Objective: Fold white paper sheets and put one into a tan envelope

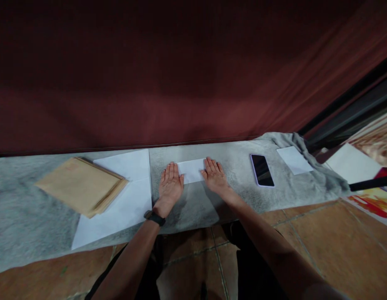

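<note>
Grey cloth (240,164) lies below a dark red backdrop (181,104). On it, a white paper strip (192,170) has its long axis running from the left hand (171,185) to the right hand (215,177), right end slightly farther off. Both hands lie flat, fingers straight, touching its ends. Brown paper stack (81,183) sits left of them, phone (262,171) right.

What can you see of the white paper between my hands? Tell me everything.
The white paper looks plain and smooth, with no print that I can make out. It lies flat on the grey cloth, its visible part longer sideways. Your left hand, palm down, overlaps its left end; your right hand overlaps its right end. Whether it is folded is unclear.
</note>
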The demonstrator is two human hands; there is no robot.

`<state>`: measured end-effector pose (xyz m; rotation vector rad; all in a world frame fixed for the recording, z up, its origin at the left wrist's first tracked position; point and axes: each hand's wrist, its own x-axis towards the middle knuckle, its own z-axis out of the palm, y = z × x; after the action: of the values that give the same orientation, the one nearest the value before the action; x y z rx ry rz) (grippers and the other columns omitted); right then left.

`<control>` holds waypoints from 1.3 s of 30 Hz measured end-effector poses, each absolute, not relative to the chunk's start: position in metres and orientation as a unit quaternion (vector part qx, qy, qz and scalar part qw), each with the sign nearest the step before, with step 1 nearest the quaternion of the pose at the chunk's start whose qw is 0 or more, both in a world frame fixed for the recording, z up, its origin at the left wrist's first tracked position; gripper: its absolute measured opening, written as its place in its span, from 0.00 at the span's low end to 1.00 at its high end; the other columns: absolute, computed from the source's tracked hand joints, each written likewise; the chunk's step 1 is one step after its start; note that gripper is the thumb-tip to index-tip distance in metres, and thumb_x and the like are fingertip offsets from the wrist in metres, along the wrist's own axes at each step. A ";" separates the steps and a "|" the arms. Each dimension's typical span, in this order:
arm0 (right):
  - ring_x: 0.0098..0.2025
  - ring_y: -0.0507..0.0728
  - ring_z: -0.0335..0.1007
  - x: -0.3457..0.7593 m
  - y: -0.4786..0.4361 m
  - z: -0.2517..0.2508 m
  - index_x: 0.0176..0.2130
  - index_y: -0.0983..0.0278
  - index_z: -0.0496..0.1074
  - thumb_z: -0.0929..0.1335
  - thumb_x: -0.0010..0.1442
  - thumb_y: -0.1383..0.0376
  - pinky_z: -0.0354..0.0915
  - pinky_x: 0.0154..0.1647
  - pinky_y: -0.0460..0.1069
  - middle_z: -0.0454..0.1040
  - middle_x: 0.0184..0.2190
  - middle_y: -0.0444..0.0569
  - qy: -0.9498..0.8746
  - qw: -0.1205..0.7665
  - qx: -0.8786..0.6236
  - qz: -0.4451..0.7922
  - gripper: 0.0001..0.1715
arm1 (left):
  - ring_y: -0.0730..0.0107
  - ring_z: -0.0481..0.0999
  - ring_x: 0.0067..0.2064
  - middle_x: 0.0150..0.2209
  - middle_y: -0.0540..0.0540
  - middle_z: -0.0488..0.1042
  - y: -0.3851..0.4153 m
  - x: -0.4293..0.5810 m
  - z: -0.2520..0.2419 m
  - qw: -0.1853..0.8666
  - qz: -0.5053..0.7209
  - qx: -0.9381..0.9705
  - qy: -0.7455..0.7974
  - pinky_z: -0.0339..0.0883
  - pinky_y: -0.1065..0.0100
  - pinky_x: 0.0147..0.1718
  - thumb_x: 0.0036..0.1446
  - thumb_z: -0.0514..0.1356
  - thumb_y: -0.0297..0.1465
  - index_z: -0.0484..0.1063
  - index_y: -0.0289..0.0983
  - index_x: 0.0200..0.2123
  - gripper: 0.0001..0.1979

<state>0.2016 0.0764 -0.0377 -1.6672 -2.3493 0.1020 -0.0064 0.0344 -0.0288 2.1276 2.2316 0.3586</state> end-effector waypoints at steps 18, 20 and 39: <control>0.75 0.60 0.51 0.171 0.057 -0.030 0.72 0.67 0.58 0.54 0.77 0.59 0.47 0.76 0.61 0.57 0.73 0.55 -0.866 0.142 -0.470 0.091 0.31 | 0.53 0.50 0.76 0.73 0.28 0.54 0.011 0.035 -0.036 0.024 0.111 0.789 0.604 0.48 0.49 0.73 0.68 0.46 0.28 0.53 0.22 0.72 0.31; 0.76 0.61 0.50 0.177 0.061 -0.032 0.72 0.67 0.57 0.55 0.76 0.58 0.46 0.76 0.62 0.55 0.74 0.56 -0.863 0.141 -0.481 0.072 0.32 | 0.52 0.50 0.76 0.73 0.28 0.54 0.012 0.032 -0.035 0.024 0.117 0.777 0.618 0.48 0.49 0.73 0.70 0.45 0.33 0.53 0.21 0.71 0.32; 0.63 0.66 0.68 0.205 0.080 -0.012 0.64 0.67 0.70 0.58 0.73 0.63 0.62 0.64 0.58 0.72 0.63 0.60 -0.769 0.159 -0.612 0.095 0.26 | 0.51 0.66 0.69 0.66 0.32 0.70 0.016 0.002 -0.014 0.017 0.090 0.797 0.597 0.60 0.50 0.67 0.70 0.50 0.31 0.69 0.31 0.63 0.22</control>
<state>0.2047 0.0798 -0.0120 -1.7485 -2.1985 0.2723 0.0025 0.0159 -0.0144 2.4773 1.8558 0.2789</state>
